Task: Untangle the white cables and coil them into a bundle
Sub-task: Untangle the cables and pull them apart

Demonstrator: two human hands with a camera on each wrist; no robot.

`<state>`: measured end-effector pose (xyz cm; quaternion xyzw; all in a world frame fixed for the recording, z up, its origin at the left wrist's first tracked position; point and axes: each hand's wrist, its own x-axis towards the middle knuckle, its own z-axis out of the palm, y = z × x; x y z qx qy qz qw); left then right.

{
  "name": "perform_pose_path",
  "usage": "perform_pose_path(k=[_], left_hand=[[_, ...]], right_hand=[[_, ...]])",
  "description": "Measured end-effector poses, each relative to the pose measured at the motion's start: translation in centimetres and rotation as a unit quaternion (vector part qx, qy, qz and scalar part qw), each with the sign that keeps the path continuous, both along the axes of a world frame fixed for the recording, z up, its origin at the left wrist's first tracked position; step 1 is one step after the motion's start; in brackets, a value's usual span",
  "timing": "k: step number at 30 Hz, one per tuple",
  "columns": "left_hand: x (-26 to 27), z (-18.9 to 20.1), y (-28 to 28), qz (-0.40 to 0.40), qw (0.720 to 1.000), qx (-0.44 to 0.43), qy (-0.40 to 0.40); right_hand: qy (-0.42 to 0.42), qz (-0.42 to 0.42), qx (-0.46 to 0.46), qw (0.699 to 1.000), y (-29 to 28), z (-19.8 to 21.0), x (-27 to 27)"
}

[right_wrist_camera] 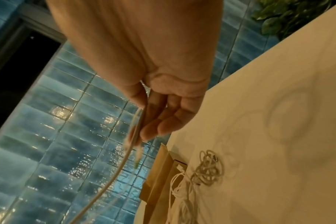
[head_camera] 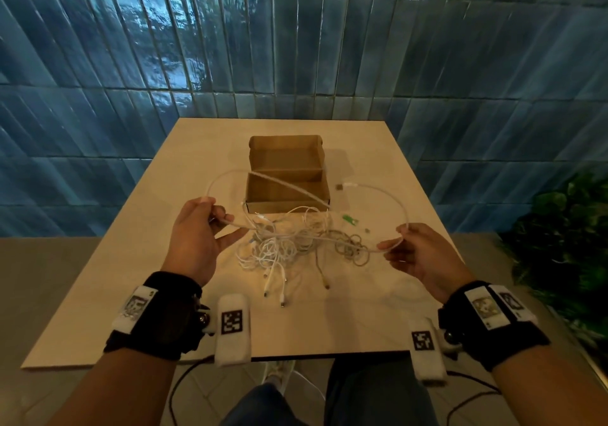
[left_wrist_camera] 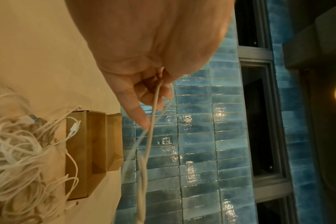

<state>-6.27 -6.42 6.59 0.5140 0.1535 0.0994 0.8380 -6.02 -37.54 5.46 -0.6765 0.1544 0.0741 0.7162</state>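
The pale table (head_camera: 158, 261) is being used as the work surface, with an open cardboard box (head_camera: 286, 175) standing at its far middle, probably placed there to receive finished bundles. Just in front of the box the tangle of white cables (head_camera: 283, 244) is lying in a loose heap on the tabletop, thin strands looped over one another, several plug ends trailing toward the near edge, and a greyer coil (head_camera: 353, 248) resting at its right side. One thicker white cable (head_camera: 391, 202) is being held up above the heap in wide arcs, apparently so it can be kept apart from the rest while being formed into a loop. It is being pinched between thumb and fingers by the left hand (head_camera: 197, 238), palm turned inward. At the other side it is being pinched lightly at thumb and fingertip by the right hand (head_camera: 418, 257), the remaining fingers being kept relaxed.
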Motion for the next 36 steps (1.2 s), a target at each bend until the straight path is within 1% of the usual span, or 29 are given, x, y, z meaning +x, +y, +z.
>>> perform_pose_path(k=[2, 5, 7, 9, 10, 11, 13, 14, 15, 17, 18, 20, 21, 22, 23, 24, 26, 28, 29, 30, 32, 33, 34, 36], left_hand=[[-0.1, 0.3, -0.1, -0.002, 1.0, 0.026, -0.004], [-0.1, 0.5, -0.3, -0.011, 0.999, 0.04, -0.014], [-0.1, 0.7, -0.7, -0.032, 0.998, 0.052, -0.021], [-0.2, 0.9, -1.2, -0.054, 0.996, 0.071, -0.029], [-0.3, 0.9, -1.4, -0.063, 0.994, 0.079, -0.034], [-0.3, 1.0, -1.7, -0.071, 0.993, 0.087, -0.04], [-0.4, 1.0, -2.1, -0.085, 0.99, 0.104, -0.048], [-0.5, 1.0, -2.3, -0.092, 0.988, 0.112, -0.049], [-0.5, 1.0, -2.7, -0.101, 0.987, 0.119, -0.05], [-0.6, 0.9, -3.4, -0.117, 0.984, 0.127, -0.05], [-0.6, 0.9, -3.9, -0.124, 0.983, 0.126, -0.046], [-0.6, 0.9, -4.7, -0.129, 0.984, 0.119, -0.037], [-0.6, 1.0, -4.9, -0.128, 0.985, 0.112, -0.034], [-0.6, 1.0, -4.9, -0.126, 0.986, 0.1, -0.032], [-0.6, 1.0, -4.8, -0.124, 0.988, 0.09, -0.03], [-0.6, 1.0, -4.5, -0.124, 0.988, 0.088, -0.027], [-0.7, 0.8, -3.7, -0.118, 0.986, 0.119, -0.014], [-0.6, 0.3, -3.1, -0.089, 0.981, 0.175, -0.005], [-0.5, 0.1, -3.0, -0.062, 0.975, 0.215, -0.011], [-0.4, -0.1, -3.2, -0.027, 0.963, 0.267, -0.022], [-0.2, -0.3, -4.0, 0.044, 0.928, 0.366, -0.048], [-0.3, -0.4, -4.4, 0.067, 0.917, 0.389, -0.057], [-0.3, -0.4, -4.7, 0.078, 0.914, 0.394, -0.063], [-0.2, -0.3, -4.5, 0.091, 0.924, 0.368, -0.058]], right_hand=[[0.009, -0.021, -0.061, 0.998, -0.3, -0.4, 0.2], [0.008, -0.046, -0.135, 0.99, -0.9, -1.3, 0.5], [0.008, -0.027, -0.181, 0.983, -1.3, -2.0, 0.5], [0.026, 0.01, -0.237, 0.971, -1.8, -2.8, 0.5], [0.037, 0.037, -0.279, 0.959, -2.0, -3.2, 0.6], [0.045, 0.073, -0.334, 0.939, -2.2, -3.6, 0.6], [0.038, 0.148, -0.444, 0.883, -2.3, -4.0, 0.5], [0.015, 0.177, -0.467, 0.866, -2.0, -4.0, 0.4], [-0.025, 0.202, -0.463, 0.863, -1.4, -3.6, 0.2], [-0.145, 0.245, -0.414, 0.865, 0.6, -2.3, -0.4], [-0.206, 0.262, -0.393, 0.857, 1.8, -1.7, -0.6], [-0.299, 0.29, -0.386, 0.823, 4.1, -0.7, -0.9], [-0.328, 0.297, -0.396, 0.804, 5.1, -0.5, -0.8], [-0.346, 0.296, -0.407, 0.792, 5.7, -0.4, -0.7], [-0.352, 0.289, -0.409, 0.791, 6.0, -0.4, -0.6], [-0.35, 0.278, -0.403, 0.799, 6.0, -0.4, -0.4], [-0.328, 0.255, -0.372, 0.83, 5.8, -0.1, -0.2], [-0.295, 0.23, -0.312, 0.873, 5.6, 0.4, -0.3], [-0.282, 0.219, -0.288, 0.889, 5.6, 0.6, -0.4], [-0.274, 0.213, -0.278, 0.896, 5.7, 0.7, -0.4], [-0.268, 0.207, -0.288, 0.896, 6.1, 0.9, -0.4], [-0.271, 0.201, -0.3, 0.892, 6.3, 1.1, -0.4], [-0.277, 0.192, -0.315, 0.887, 6.4, 1.2, -0.4], [-0.298, 0.164, -0.346, 0.875, 6.2, 1.5, -0.3]])
